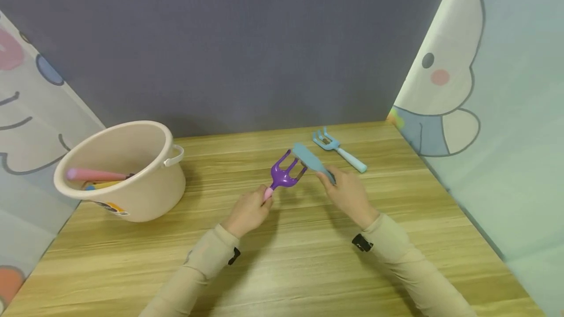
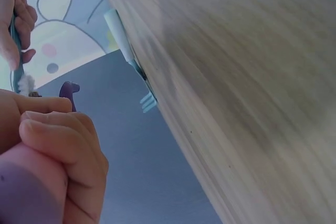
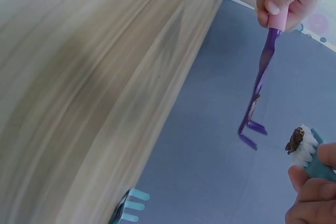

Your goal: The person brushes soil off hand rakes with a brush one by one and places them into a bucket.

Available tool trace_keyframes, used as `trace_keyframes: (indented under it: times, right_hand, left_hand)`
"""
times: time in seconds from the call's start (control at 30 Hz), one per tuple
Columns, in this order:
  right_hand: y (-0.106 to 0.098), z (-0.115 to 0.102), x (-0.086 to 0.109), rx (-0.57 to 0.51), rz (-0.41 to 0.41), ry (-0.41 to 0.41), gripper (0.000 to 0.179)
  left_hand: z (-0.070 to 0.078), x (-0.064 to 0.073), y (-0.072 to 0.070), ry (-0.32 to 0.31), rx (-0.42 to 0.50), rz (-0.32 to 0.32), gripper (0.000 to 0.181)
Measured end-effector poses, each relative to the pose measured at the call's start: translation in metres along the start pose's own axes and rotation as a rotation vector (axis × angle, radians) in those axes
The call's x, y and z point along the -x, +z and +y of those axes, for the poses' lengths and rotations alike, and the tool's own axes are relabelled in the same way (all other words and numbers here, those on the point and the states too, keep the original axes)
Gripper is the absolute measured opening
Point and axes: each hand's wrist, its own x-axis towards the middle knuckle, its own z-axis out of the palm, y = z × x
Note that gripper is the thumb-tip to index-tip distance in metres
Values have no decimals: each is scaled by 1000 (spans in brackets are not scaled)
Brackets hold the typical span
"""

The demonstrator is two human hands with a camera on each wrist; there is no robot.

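Observation:
My left hand [image 1: 249, 212] grips the pink handle of a purple three-tined hand rake [image 1: 283, 177], held above the table with its tines pointing away. A brown patch [image 1: 301, 174] marks one tine. Between fingers and thumb, my right hand [image 1: 350, 196] holds a blue brush [image 1: 310, 157] just over the rake's right tines. White bristles [image 3: 307, 156] with a brown clump on them show in the right wrist view; there the brush and rake look apart. A light-blue hand rake [image 1: 351, 159] lies on the table beyond my right hand, a brown spot between its tines.
A cream bucket [image 1: 154, 199] stands at the left of the wooden table [image 1: 282, 268]. Inside it lean a pink-handled tool [image 1: 99, 175] and something yellow and blue. A dark panel [image 1: 246, 48] rises behind the table, and cartoon-printed curtains [image 1: 506, 170] hang at both sides.

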Motion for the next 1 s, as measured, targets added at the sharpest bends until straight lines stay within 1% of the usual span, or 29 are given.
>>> trace_keyframes:
  times: [0.17,0.37,0.5,0.77,0.93,1.0]
  right_hand:
    - [1,6,3,12,5,-29,32]
    - [3,7,6,30,22,-76,29]
    - [5,8,9,62,3,-70,27]
    - [8,8,11,101,-37,-46,26]
    - [11,6,12,158,-42,-53,24]
    - [12,5,13,161,-37,-61,24]
  left_hand:
    - [-3,2,-1,-24,51,-7,10]
    - [-4,3,-1,-26,70,-8,10]
    - [-3,3,-1,-23,83,-11,11]
    - [-1,4,-2,-21,87,9,12]
    - [0,4,-4,-18,83,18,12]
    - [0,4,-4,-18,83,23,12]
